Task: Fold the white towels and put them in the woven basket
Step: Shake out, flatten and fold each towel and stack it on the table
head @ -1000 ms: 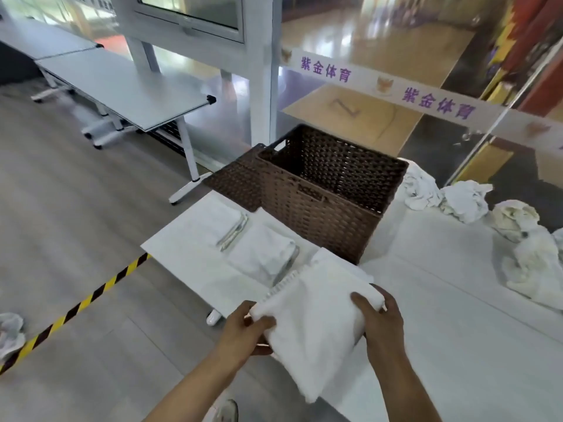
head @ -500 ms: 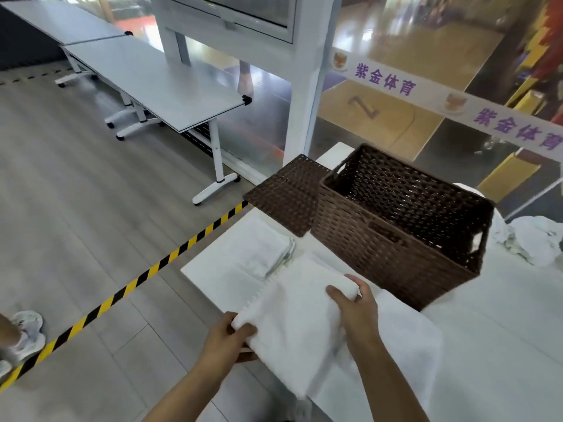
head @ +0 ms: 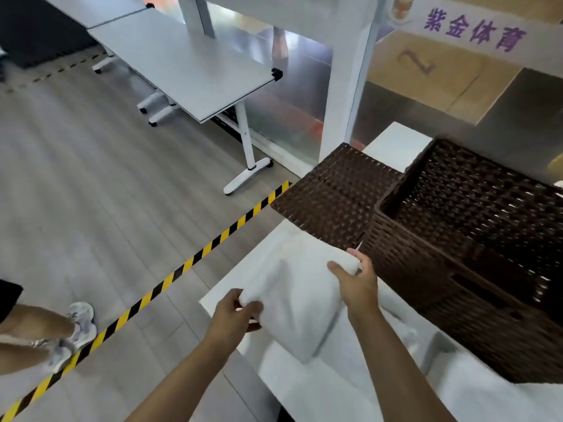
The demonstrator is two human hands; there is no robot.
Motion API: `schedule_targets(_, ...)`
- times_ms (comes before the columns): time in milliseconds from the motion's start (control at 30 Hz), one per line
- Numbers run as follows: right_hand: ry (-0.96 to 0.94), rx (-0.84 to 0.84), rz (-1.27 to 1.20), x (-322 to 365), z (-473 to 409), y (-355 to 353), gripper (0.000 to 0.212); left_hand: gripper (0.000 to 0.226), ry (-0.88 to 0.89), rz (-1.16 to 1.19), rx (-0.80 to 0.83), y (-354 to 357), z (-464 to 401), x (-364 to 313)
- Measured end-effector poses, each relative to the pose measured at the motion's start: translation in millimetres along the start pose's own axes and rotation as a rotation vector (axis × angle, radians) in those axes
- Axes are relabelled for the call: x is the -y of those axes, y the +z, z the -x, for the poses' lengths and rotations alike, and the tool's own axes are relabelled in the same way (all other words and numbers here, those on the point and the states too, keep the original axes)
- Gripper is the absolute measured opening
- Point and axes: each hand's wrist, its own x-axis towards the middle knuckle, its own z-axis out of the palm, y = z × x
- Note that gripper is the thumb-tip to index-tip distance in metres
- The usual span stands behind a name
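A folded white towel (head: 298, 303) hangs just above the white table's (head: 393, 144) near left corner. My left hand (head: 236, 315) pinches its near left corner. My right hand (head: 356, 283) grips its far right corner, close to the front wall of the brown woven basket (head: 438, 269). The basket stands open at the right; what lies on its floor is too dark to tell. Another white towel (head: 475, 388) lies flat on the table at the lower right, in front of the basket.
The basket's flat woven lid (head: 332, 196) lies left of the basket, over the table's edge. A grey folding table (head: 185, 65) stands at the back left. Yellow-black tape (head: 170, 278) crosses the floor. Another person's leg and shoe (head: 73, 324) are at the left.
The view has swung left and closer. Both hands have carried the folded towel left and forward, over the spot where folded towels lay on the table's left end.
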Motion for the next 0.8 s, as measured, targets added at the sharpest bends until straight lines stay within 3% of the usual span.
schedule_targets(200, 0.021, -0.007, 0.096, -14, -53, 39, 0.052, 0.015, -0.017, -0.153, -0.056, -2, -69, -3)
schedule_targets(300, 0.010, -0.040, 0.228, -29, -67, 55, 0.056, 0.024, 0.063, -0.497, -0.074, -6, -88, 3)
schedule_targets(367, -0.028, -0.067, 0.332, -40, -67, 61, 0.061, 0.053, 0.264, -0.773, -0.106, -8, -96, 13)
schedule_targets(433, -0.142, -0.128, 0.498, -47, -58, 64, 0.067, 0.079, 0.576, -1.115, -0.080, -8, -105, 22)
schedule_targets(533, -0.439, -0.190, 0.859, -57, -23, 59, 0.062, 0.079, 0.923, -1.403, 0.127, -3, -114, 25)
schedule_targets(600, -0.536, -0.126, 0.990, -69, 2, 57, 0.055, 0.088, 0.931, -1.465, 0.243, -1, -121, 25)
schedule_targets(667, -0.484, -0.054, 1.068, -88, 24, 57, 0.053, 0.098, 0.874, -1.515, 0.300, 0, -123, 24)
schedule_targets(800, -0.414, -0.061, 1.105, -95, 36, 62, 0.057, 0.084, 0.886, -1.515, 0.358, 1, -120, 12)
